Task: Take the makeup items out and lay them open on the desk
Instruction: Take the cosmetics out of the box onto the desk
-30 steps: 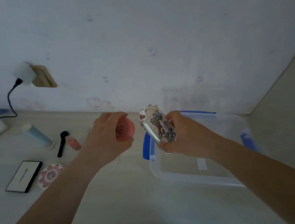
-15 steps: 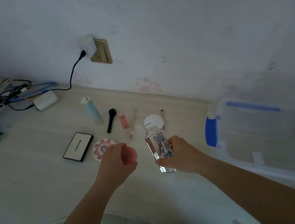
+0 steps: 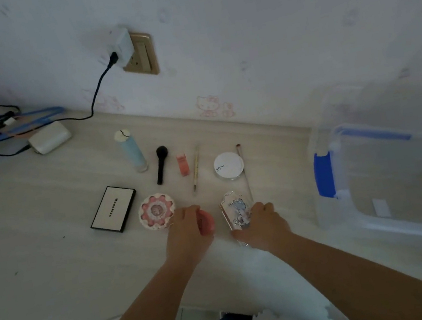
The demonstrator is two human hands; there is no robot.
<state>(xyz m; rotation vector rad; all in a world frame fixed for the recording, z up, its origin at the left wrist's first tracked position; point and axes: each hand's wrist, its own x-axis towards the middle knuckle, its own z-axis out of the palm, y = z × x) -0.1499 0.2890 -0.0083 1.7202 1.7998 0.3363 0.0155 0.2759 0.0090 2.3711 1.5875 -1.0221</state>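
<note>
A clear bin [image 3: 392, 179] sits at right, and a flower compact [image 3: 157, 211] crowds the left hand [image 3: 186, 236], which grips a pink pot [image 3: 205, 222]. At centre frame, the right hand [image 3: 264, 225] holds an ornate palette [image 3: 237, 212] on the desk [image 3: 55, 269], long axis pointing toward the wall.

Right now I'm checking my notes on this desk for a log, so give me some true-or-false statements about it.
1. The left hand holds a round pink item. True.
2. The right hand is empty. False: it grips a silver ornate compact.
3. The black brush lies between the blue tube and the small pink box. True.
4. The clear bin with a blue latch is left of the black-edged palette. False: it is far right.
</note>
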